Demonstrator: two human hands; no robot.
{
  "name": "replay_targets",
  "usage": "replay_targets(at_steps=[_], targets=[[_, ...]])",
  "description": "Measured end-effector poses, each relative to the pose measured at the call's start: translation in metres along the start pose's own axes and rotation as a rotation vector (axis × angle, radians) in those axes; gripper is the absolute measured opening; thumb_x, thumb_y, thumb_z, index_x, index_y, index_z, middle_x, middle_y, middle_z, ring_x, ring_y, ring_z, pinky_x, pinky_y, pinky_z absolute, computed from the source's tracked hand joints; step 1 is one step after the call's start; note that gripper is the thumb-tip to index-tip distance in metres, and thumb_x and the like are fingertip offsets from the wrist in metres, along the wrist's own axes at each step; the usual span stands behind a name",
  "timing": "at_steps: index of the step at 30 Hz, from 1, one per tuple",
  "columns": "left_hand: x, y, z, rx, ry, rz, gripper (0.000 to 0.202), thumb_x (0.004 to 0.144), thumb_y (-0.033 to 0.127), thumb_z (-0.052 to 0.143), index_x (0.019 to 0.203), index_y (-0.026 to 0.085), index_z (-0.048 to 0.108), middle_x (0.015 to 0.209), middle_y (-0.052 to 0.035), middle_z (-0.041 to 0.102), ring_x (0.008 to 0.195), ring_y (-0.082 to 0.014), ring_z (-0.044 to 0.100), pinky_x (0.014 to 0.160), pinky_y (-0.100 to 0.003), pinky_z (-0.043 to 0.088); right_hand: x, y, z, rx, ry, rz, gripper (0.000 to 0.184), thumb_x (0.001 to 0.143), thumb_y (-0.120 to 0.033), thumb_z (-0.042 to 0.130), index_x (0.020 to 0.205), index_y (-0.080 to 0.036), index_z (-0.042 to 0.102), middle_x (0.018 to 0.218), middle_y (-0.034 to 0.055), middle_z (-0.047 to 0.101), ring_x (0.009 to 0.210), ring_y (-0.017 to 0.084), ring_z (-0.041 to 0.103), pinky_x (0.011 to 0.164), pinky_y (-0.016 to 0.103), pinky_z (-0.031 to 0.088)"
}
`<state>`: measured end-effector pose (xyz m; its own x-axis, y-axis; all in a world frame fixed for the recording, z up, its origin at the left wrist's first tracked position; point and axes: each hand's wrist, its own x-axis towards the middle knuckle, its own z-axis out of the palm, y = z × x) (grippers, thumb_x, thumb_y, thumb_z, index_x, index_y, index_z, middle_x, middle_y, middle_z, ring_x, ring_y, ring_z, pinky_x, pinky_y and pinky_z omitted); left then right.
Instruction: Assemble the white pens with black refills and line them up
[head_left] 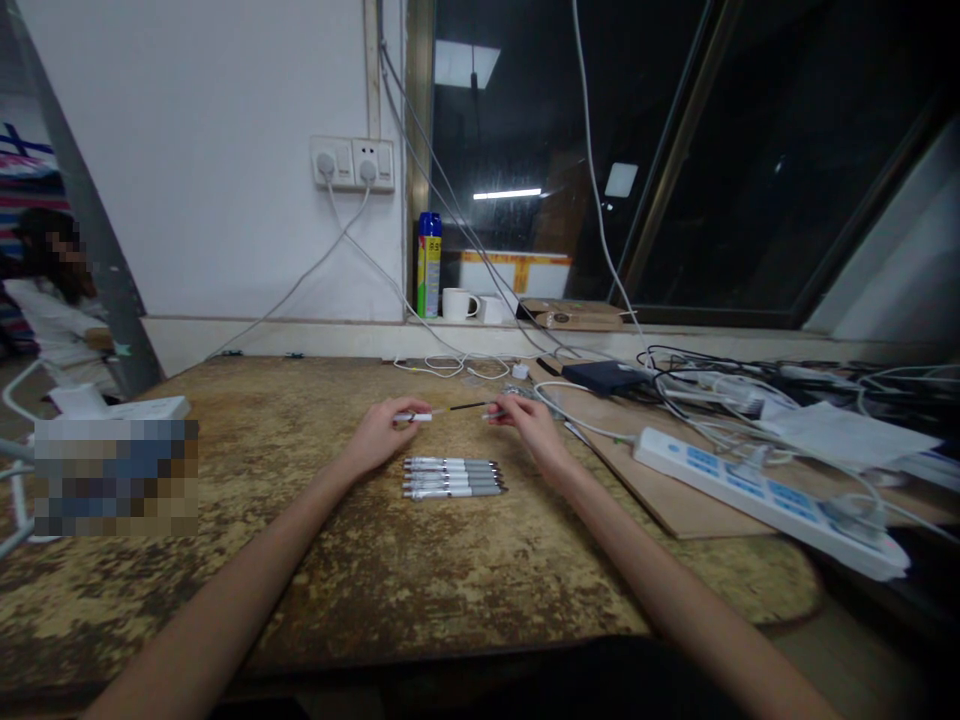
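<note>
My left hand (382,432) is closed in a pinch on a white pen barrel (414,416) held level above the table. My right hand (527,420) pinches a thin dark refill (469,406) that points toward the barrel's open end; the refill and barrel sit nearly in line, with a small gap between them. Just in front of both hands, several assembled white and grey pens (452,478) lie side by side in a neat row on the worn wooden table (315,560).
A white power strip (757,497) lies on a cardboard sheet (675,500) to the right, among tangled cables, papers (847,432) and a dark box (606,376). A spray can (429,265) and white mug (457,304) stand on the window ledge. A person sits at far left.
</note>
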<state>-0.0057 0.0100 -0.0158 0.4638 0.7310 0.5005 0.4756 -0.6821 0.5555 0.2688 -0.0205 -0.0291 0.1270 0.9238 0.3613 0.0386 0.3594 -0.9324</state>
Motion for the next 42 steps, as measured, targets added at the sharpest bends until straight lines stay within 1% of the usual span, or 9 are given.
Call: replay_targets(at_steps=[8,13,16,19,23,29,34,42], targets=[[0.0003,0.0006,-0.0007,0.004,-0.001,0.014,0.032,0.088,0.021,0.059,0.116,0.021,0.075,0.120,-0.0057,0.076,0.111,-0.0250,0.070,0.103,-0.037,0.051,0.0017,0.0018,-0.0010,0.032,-0.001,0.022,0.036,0.083,-0.051,0.067,0.072,-0.017,0.074,0.081,0.0074,0.073,0.074,0.019,0.067,0.079,0.034,0.055],[0.0007,-0.0023,0.0005,0.002,0.000,0.015,0.032,0.088,0.022,0.059,0.117,0.021,0.074,0.119,-0.0061,0.076,0.109,-0.0252,0.071,0.101,-0.038,0.052,0.0015,0.0017,-0.0014,0.036,0.004,0.033,0.036,0.083,-0.051,0.067,0.073,-0.017,0.075,0.083,0.0084,0.075,0.074,0.019,0.068,0.080,0.034,0.056],[0.0005,-0.0032,0.0010,0.003,0.003,0.016,0.032,0.088,0.022,0.059,0.116,0.020,0.074,0.118,-0.0066,0.076,0.107,-0.0253,0.071,0.100,-0.038,0.053,0.0009,0.0010,-0.0008,0.039,0.010,0.036,0.036,0.083,-0.052,0.067,0.078,-0.017,0.076,0.087,0.0090,0.076,0.075,0.020,0.068,0.081,0.036,0.056],[0.0002,-0.0026,0.0007,0.001,0.002,0.022,0.032,0.088,0.022,0.060,0.117,0.021,0.074,0.122,-0.0065,0.075,0.110,-0.0254,0.070,0.102,-0.038,0.052,0.0004,0.0004,0.0001,0.035,0.006,0.033,0.036,0.082,-0.053,0.068,0.082,-0.018,0.077,0.091,0.0091,0.077,0.078,0.021,0.069,0.084,0.037,0.056],[-0.0001,-0.0004,-0.0001,-0.003,-0.005,0.026,0.033,0.088,0.022,0.059,0.117,0.021,0.074,0.123,-0.0060,0.075,0.113,-0.0247,0.069,0.103,-0.038,0.051,0.0008,0.0009,0.0010,0.023,0.007,0.016,0.035,0.080,-0.053,0.071,0.082,-0.018,0.076,0.094,0.0088,0.077,0.085,0.023,0.071,0.087,0.038,0.056],[0.0007,0.0010,-0.0004,-0.007,-0.021,0.020,0.032,0.088,0.022,0.059,0.115,0.021,0.075,0.119,-0.0056,0.076,0.108,-0.0243,0.070,0.101,-0.038,0.053,0.0033,0.0041,0.0003,-0.015,0.035,-0.012,0.034,0.077,-0.051,0.074,0.086,-0.018,0.076,0.091,0.0081,0.077,0.085,0.023,0.072,0.089,0.039,0.055],[0.0008,0.0014,-0.0003,-0.012,-0.026,0.014,0.032,0.088,0.023,0.059,0.116,0.022,0.075,0.120,-0.0060,0.076,0.109,-0.0246,0.070,0.100,-0.038,0.053,0.0052,0.0069,-0.0009,-0.040,0.045,-0.020,0.033,0.076,-0.050,0.077,0.088,-0.019,0.077,0.088,0.0074,0.077,0.084,0.023,0.072,0.089,0.039,0.055],[0.0004,0.0029,-0.0004,-0.007,-0.030,0.018,0.030,0.088,0.024,0.060,0.115,0.022,0.076,0.120,-0.0059,0.076,0.111,-0.0249,0.070,0.101,-0.037,0.053,0.0020,0.0014,0.0007,-0.021,0.032,-0.021,0.031,0.077,-0.050,0.074,0.083,-0.019,0.076,0.089,0.0074,0.077,0.084,0.022,0.071,0.087,0.037,0.055]])
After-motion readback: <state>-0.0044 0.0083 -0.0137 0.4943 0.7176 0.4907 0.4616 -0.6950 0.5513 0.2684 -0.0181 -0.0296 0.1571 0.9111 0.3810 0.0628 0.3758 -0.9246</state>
